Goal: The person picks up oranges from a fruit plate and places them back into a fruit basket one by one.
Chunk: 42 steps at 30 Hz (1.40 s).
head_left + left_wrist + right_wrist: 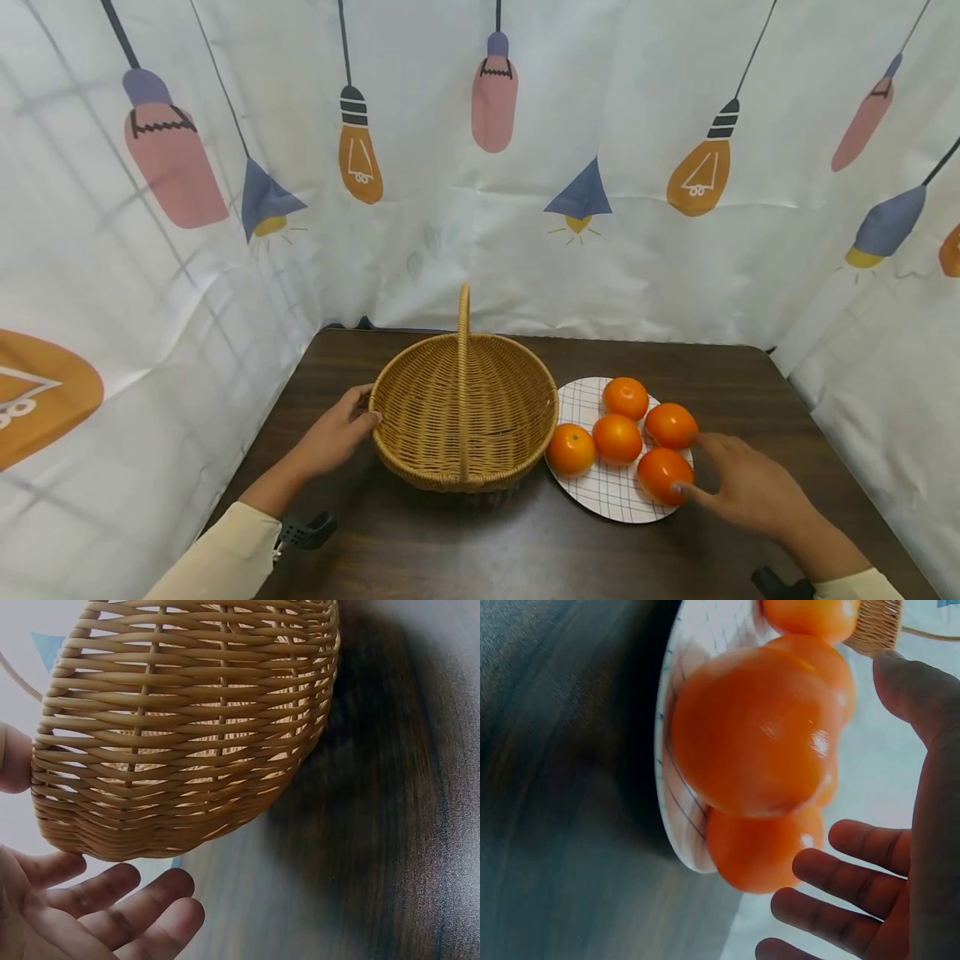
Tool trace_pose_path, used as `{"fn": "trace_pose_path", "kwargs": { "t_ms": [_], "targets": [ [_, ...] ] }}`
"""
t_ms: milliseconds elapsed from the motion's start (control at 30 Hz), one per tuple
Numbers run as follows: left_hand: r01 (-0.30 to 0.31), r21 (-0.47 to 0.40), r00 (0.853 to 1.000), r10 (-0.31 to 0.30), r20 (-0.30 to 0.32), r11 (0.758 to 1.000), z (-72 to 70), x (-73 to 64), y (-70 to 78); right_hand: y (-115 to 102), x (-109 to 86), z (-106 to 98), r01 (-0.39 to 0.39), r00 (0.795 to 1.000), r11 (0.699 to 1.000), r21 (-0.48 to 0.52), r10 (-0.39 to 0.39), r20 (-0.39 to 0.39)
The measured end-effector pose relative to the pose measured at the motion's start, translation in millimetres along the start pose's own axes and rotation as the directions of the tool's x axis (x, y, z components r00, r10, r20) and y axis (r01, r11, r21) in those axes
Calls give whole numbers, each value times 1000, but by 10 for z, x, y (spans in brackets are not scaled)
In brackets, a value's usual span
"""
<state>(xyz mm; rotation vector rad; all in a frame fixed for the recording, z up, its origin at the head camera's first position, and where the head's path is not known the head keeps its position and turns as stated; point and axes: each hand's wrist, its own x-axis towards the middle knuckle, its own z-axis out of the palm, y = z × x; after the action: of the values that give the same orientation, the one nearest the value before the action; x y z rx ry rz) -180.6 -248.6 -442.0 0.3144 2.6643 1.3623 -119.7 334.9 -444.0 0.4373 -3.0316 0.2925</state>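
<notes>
A wicker basket (510, 408) with a tall arched handle (463, 375) stands on the dark wooden table. At its left side my left hand (333, 433) holds the rim between thumb and index finger, while the other fingers spread loosely beside the woven wall (187, 727). Several oranges (618, 439) lie on a round white plate (615, 503) with a grid pattern, right of the basket. My right hand (753, 487) reaches over the plate's right edge with fingers apart, its thumb by the nearest orange (757, 731) and nothing in its grip.
The basket's right side comes right up to the plate's left edge. A white curtain (525, 267) printed with lamps and bulbs hangs behind and along both sides of the table (420, 550). Dark straps (307, 531) sit at both wrists.
</notes>
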Motion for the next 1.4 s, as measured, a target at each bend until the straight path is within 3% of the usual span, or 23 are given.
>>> {"fn": "trace_pose_path", "kwargs": {
  "t_ms": [700,1400],
  "targets": [
    [14,-73,1000,-16,-19,997,61,4,-21,-5,-46,276,-29,999,1000,0,29,31],
    [39,-102,998,-43,-38,994,52,-38,35,-63,-20,306,-19,1000,1000,-6,19,10]
  ]
}}
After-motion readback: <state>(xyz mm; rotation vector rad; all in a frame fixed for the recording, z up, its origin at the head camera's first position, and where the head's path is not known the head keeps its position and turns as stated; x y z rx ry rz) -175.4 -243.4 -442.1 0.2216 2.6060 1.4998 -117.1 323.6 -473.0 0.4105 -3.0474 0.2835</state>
